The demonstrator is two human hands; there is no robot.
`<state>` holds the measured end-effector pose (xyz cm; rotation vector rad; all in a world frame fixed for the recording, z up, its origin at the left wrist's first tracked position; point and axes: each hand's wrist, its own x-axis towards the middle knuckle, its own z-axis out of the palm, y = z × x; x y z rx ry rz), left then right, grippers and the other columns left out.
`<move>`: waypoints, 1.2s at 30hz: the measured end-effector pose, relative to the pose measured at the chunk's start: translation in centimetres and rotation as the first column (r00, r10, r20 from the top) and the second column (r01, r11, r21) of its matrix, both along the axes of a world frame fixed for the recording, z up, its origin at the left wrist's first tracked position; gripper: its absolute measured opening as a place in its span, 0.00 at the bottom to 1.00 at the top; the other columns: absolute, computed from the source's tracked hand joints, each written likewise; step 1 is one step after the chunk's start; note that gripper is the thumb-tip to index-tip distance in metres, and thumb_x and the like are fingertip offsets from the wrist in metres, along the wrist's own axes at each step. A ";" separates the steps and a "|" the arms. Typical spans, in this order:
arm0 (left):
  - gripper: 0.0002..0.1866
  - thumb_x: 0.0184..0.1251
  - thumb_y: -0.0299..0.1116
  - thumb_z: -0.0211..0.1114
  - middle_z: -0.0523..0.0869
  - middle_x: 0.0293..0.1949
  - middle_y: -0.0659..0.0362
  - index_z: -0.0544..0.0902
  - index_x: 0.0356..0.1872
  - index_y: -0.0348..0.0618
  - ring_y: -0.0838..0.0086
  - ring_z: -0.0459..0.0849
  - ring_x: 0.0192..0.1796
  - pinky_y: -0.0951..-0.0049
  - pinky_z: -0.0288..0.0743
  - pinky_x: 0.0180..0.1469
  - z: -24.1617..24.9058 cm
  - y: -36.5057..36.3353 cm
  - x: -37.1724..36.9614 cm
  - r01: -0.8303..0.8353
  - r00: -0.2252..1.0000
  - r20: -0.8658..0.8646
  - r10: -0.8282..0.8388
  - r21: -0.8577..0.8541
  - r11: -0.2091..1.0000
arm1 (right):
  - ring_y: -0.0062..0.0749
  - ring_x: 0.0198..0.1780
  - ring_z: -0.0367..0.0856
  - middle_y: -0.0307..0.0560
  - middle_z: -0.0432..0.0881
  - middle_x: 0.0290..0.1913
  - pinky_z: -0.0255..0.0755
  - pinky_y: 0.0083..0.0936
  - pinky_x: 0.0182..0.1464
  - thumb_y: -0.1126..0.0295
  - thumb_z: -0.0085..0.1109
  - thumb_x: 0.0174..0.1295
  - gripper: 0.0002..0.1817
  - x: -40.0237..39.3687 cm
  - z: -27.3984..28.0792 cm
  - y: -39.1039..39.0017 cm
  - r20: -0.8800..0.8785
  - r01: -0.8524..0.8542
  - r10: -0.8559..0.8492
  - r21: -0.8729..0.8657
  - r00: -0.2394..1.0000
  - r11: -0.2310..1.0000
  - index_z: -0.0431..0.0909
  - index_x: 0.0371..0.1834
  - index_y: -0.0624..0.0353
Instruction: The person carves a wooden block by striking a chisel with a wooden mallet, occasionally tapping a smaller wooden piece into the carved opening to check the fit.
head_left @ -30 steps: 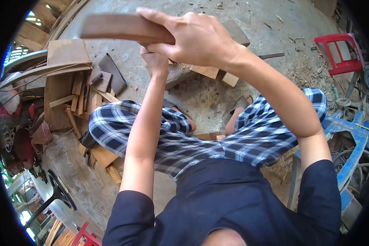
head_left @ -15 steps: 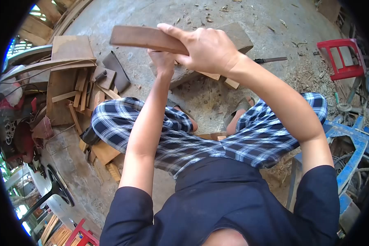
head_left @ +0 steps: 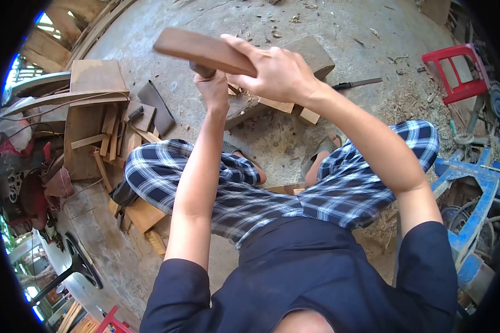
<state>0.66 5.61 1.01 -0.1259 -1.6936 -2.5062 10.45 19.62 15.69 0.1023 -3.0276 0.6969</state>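
My right hand is closed on one end of a long brown wooden block, index finger along its top and thumb below. The block is raised and reaches to the left, over my left hand. My left hand is a fist around a rounded brown handle, whose end shows just under the block; the rest is hidden in the fist. Behind and below the hands a thick, worn wooden slab lies on the floor. Paler wood pieces show at its near edge, partly covered by my right hand.
A knife-like tool lies on the floor right of the slab. Offcuts and a wooden box stand at left. At right are a red plastic stool, a blue metal frame and scattered wood shavings.
The brown block has tilted, its left end now higher than its right. My left hand has shifted slightly left and down, and the handle end in it has come into sight.
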 end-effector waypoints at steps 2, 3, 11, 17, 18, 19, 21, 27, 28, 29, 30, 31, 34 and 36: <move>0.10 0.61 0.26 0.76 0.87 0.34 0.64 0.84 0.40 0.38 0.79 0.86 0.36 0.75 0.81 0.43 0.0 -0.9 -0.1 -0.077 0.996 0.050 0.079 -0.029 0.997 | 0.50 0.45 0.90 0.61 0.87 0.50 0.85 0.41 0.49 0.49 0.63 0.62 0.41 0.5 -3.5 1.1 0.022 0.035 -0.033 -0.139 0.999 0.990 0.60 0.79 0.36; 0.09 0.62 0.26 0.76 0.86 0.33 0.64 0.83 0.37 0.40 0.79 0.85 0.34 0.76 0.80 0.39 0.6 -1.4 0.1 -0.113 0.988 0.094 0.120 -0.073 0.991 | 0.50 0.42 0.90 0.61 0.86 0.51 0.84 0.40 0.47 0.46 0.62 0.62 0.42 0.7 -6.3 2.0 0.002 0.081 -0.083 -0.240 0.997 0.967 0.59 0.80 0.38; 0.11 0.62 0.27 0.76 0.82 0.26 0.62 0.78 0.31 0.45 0.76 0.80 0.25 0.71 0.77 0.31 -1.1 -2.7 -3.5 -0.426 0.850 0.335 0.406 -0.015 0.904 | 0.37 0.33 0.85 0.54 0.80 0.57 0.81 0.30 0.27 0.50 0.67 0.60 0.44 6.3 -11.8 4.7 0.676 0.525 -0.030 -0.543 0.736 0.655 0.60 0.78 0.51; 0.13 0.64 0.30 0.75 0.81 0.25 0.62 0.76 0.29 0.45 0.78 0.79 0.23 0.75 0.75 0.27 1.7 -2.4 -1.9 -0.515 0.769 0.353 0.532 -0.149 0.844 | 0.43 0.45 0.86 0.55 0.80 0.59 0.84 0.37 0.31 0.48 0.65 0.61 0.43 7.7 -14.1 4.1 0.673 0.506 -0.059 -0.492 0.737 0.708 0.59 0.78 0.44; 0.13 0.64 0.30 0.75 0.81 0.25 0.62 0.76 0.29 0.45 0.78 0.79 0.23 0.75 0.75 0.27 1.8 -2.0 -1.8 -0.512 0.768 0.358 0.532 -0.156 0.845 | 0.43 0.47 0.85 0.56 0.79 0.60 0.84 0.38 0.32 0.48 0.65 0.61 0.43 7.5 -13.6 4.3 0.696 0.515 -0.039 -0.492 0.717 0.702 0.59 0.79 0.44; 0.13 0.64 0.30 0.75 0.82 0.25 0.63 0.76 0.29 0.45 0.79 0.79 0.23 0.76 0.75 0.27 1.9 -1.6 -1.9 -0.470 0.834 0.244 0.494 -0.152 0.869 | 0.44 0.49 0.85 0.56 0.79 0.60 0.84 0.39 0.34 0.47 0.65 0.62 0.43 7.3 -13.2 4.5 0.718 0.520 -0.013 -0.491 0.695 0.699 0.59 0.79 0.44; 0.15 0.65 0.31 0.75 0.80 0.23 0.65 0.76 0.25 0.45 0.81 0.77 0.23 0.77 0.72 0.29 2.7 -0.5 -1.8 -0.421 0.893 0.102 0.438 -0.153 0.894 | 0.43 0.48 0.85 0.56 0.79 0.61 0.84 0.39 0.35 0.47 0.65 0.62 0.43 6.9 -13.4 5.0 0.741 0.522 0.029 -0.499 0.671 0.692 0.58 0.79 0.43; 0.15 0.64 0.29 0.76 0.78 0.22 0.68 0.75 0.24 0.46 0.84 0.75 0.24 0.77 0.72 0.30 3.1 2.2 -1.3 -0.231 0.972 0.016 0.235 -0.126 0.965 | 0.44 0.50 0.85 0.57 0.78 0.62 0.84 0.38 0.36 0.47 0.65 0.62 0.43 7.1 -13.6 5.1 0.739 0.505 0.014 -0.474 0.673 0.721 0.58 0.79 0.43; 0.16 0.64 0.28 0.76 0.77 0.22 0.69 0.75 0.24 0.46 0.84 0.74 0.24 0.77 0.71 0.30 3.1 2.3 -1.5 -0.192 0.981 -0.004 0.193 -0.143 0.971 | 0.45 0.51 0.85 0.57 0.78 0.62 0.84 0.39 0.37 0.47 0.64 0.62 0.43 7.0 -13.6 5.1 0.735 0.495 0.017 -0.473 0.678 0.729 0.58 0.79 0.43; 0.16 0.64 0.27 0.76 0.76 0.22 0.70 0.75 0.23 0.46 0.86 0.72 0.24 0.78 0.68 0.30 2.6 2.3 -1.7 -0.200 0.980 -0.038 0.196 -0.189 0.961 | 0.45 0.51 0.85 0.57 0.78 0.62 0.84 0.39 0.37 0.47 0.64 0.62 0.43 7.0 -13.7 5.1 0.735 0.497 0.016 -0.473 0.678 0.727 0.58 0.79 0.43; 0.16 0.64 0.27 0.76 0.76 0.22 0.70 0.75 0.23 0.46 0.86 0.72 0.24 0.78 0.68 0.30 2.2 2.3 -1.7 -0.196 0.981 -0.038 0.192 -0.189 0.962 | 0.46 0.51 0.85 0.58 0.78 0.62 0.84 0.39 0.38 0.46 0.64 0.62 0.43 7.0 -13.8 5.2 0.728 0.486 0.018 -0.475 0.685 0.734 0.58 0.79 0.43; 0.16 0.64 0.28 0.76 0.76 0.22 0.71 0.75 0.23 0.46 0.86 0.71 0.24 0.78 0.68 0.30 1.9 2.3 -1.8 -0.211 0.978 -0.048 0.205 -0.204 0.956 | 0.47 0.52 0.85 0.58 0.78 0.63 0.84 0.40 0.39 0.46 0.65 0.62 0.43 7.0 -14.0 5.3 0.721 0.477 0.019 -0.476 0.692 0.739 0.57 0.79 0.43; 0.16 0.63 0.28 0.77 0.76 0.22 0.71 0.75 0.23 0.46 0.86 0.70 0.25 0.78 0.67 0.30 1.6 2.4 -1.8 -0.223 0.975 -0.055 0.216 -0.222 0.949 | 0.47 0.52 0.85 0.58 0.78 0.63 0.84 0.40 0.39 0.46 0.65 0.62 0.44 7.0 -14.2 5.3 0.721 0.475 0.015 -0.472 0.692 0.743 0.57 0.79 0.43; 0.16 0.63 0.28 0.77 0.76 0.22 0.71 0.75 0.23 0.46 0.86 0.70 0.25 0.78 0.67 0.31 1.3 2.4 -1.8 -0.227 0.974 -0.052 0.221 -0.226 0.947 | 0.47 0.51 0.85 0.58 0.78 0.63 0.84 0.39 0.38 0.46 0.65 0.62 0.44 7.0 -13.8 5.3 0.729 0.480 0.018 -0.470 0.685 0.741 0.57 0.79 0.43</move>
